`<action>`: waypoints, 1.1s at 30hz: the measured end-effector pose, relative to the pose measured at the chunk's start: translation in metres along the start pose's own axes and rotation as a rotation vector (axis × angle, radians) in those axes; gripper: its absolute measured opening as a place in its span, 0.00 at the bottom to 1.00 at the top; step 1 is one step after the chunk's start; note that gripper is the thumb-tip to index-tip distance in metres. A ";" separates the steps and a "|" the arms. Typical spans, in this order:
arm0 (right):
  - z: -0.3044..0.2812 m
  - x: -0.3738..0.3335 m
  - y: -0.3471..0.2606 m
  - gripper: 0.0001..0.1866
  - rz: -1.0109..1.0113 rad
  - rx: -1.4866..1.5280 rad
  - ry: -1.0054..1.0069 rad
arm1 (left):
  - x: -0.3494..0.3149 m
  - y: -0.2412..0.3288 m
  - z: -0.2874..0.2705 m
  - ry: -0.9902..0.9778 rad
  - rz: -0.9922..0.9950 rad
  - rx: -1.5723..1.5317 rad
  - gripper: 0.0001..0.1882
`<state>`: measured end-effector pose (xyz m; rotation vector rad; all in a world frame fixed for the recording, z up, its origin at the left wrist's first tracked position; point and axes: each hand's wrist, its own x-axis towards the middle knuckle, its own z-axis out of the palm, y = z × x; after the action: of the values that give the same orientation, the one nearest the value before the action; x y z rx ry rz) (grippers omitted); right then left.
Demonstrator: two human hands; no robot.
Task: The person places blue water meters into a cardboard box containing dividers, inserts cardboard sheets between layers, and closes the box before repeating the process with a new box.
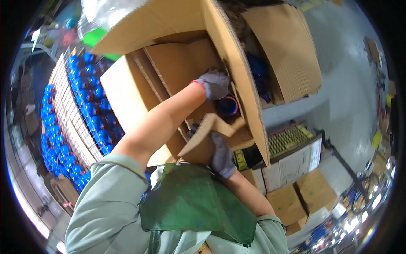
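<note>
A large open cardboard box (169, 19) stands before me, with upright cardboard sheets (163, 63) inside it. My left hand (215, 84), in a grey glove, reaches in against the box's right wall. Its fingers curl inward, and whatever they hold is hidden. Just below it lies a round dark thing with a blue and red rim (228, 105), partly covered. Nearer to me, my right hand (222, 155), also gloved, is closed on a bent cardboard piece (205, 133) at the box's near side.
On the left, many shiny blue round parts (91, 95) stand in rows by a wire rack (69, 106). Another open carton (287, 55) with blue things inside is at the right. Beyond the right wall are a yellow-green ribbed stack (289, 142) and closed cartons (315, 190).
</note>
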<state>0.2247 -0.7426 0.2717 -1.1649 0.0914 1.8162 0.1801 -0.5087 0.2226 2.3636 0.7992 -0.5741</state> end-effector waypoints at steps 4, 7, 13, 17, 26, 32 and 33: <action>0.021 0.027 -0.035 0.25 -0.513 -0.289 -0.006 | -0.175 0.004 -0.073 0.498 -0.007 -1.054 0.33; 0.107 0.035 -0.043 0.22 -0.246 -0.511 -0.174 | -0.269 0.009 -0.023 0.727 -0.111 -1.230 0.37; 0.183 0.083 0.046 0.24 -1.081 -1.658 -0.802 | -0.450 -0.057 0.135 1.588 -0.817 -1.405 0.36; 0.181 0.085 0.070 0.18 -1.310 -1.879 -0.759 | -0.583 -0.106 0.294 1.595 -1.216 -1.118 0.34; 0.192 0.085 0.081 0.13 -1.350 -2.080 -0.699 | -0.742 -0.132 0.338 1.449 -1.741 -1.025 0.42; 0.198 0.073 0.084 0.23 -1.137 -1.882 -0.550 | -0.619 -0.108 0.229 1.671 -0.401 -2.464 0.40; 0.208 0.061 0.093 0.30 -1.002 -1.600 -0.571 | -0.586 -0.095 0.206 1.723 -0.495 -2.348 0.41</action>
<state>0.0107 -0.6481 0.3032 -1.1316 -2.1553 0.9471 -0.3519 -0.8150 0.3572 -0.1657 1.2289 1.6381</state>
